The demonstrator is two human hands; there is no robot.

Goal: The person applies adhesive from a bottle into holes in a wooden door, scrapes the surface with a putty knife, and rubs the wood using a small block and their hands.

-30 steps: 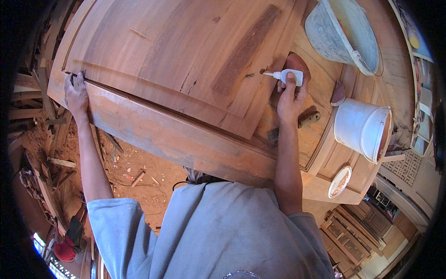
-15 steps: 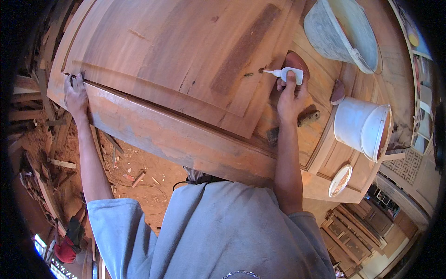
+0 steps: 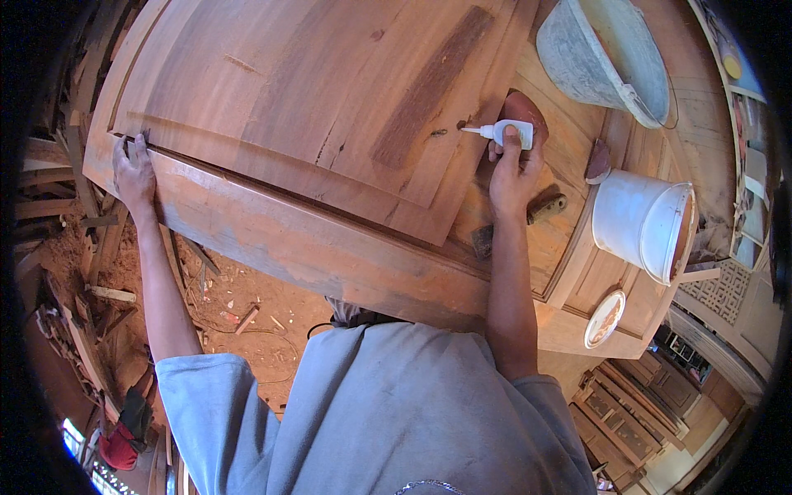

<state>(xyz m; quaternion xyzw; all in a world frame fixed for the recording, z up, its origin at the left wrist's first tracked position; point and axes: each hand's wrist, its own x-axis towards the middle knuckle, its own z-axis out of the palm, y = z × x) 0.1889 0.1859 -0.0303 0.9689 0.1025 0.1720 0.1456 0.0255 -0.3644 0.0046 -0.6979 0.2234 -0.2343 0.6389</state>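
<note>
Head view: white bottle [image 3: 524, 131] over wooden panel [image 3: 289, 99], work seemingly underway.
Right hand [image 3: 513, 177] fingers pinch it, nozzle [image 3: 478, 130] at a dark spot [image 3: 461, 124]; one crack [image 3: 341, 153] looks untreated. Left hand [image 3: 134, 175] on frame [image 3: 272, 228], finger grip unclear.

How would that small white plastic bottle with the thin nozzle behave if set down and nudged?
The small white plastic bottle is probably light, being small enough for the bare right hand to hold alone. Its long, thin white nozzle might bend if knocked. Stood upright, it could tip easily, given how tall that nozzle makes it.
</note>
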